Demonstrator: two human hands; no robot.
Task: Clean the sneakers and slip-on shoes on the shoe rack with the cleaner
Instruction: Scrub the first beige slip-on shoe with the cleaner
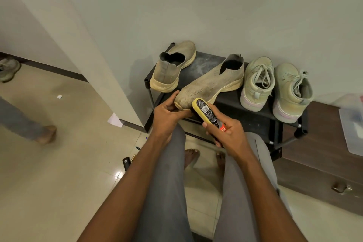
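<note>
A big pale wall (216, 6) stands behind everything, and the shiny tile floor (68, 173) spreads out below. A brown cabinet (318, 173) sits at the right, with a clear plastic box (353, 129) on top. Next to it is the black shoe rack (253, 116), pushed up against the wall. Four dirty, pale shoes are on its top shelf. On the right side stand two lace-up sneakers (257, 82), touching side by side, heels toward the person. At the far left sits one slip-on shoe (170, 67), heel toward the person too. Between them lies the other slip-on shoe (212, 82), turned slantwise, with its toe sticking out over the front edge of the rack. The person sits in gray pants with bare feet on the floor. The left hand (167, 114) grips the toe of this slanted shoe from below and the side. The right hand (225, 133) wraps its fingers around the cleaner (206, 112), a dark bottle with a yellow sponge end. The yellow end touches the toe of the shoe. Someone else's bare foot (46, 134) is on the floor at the left, and a scrap of paper (115, 120) lies by the wall corner.
</note>
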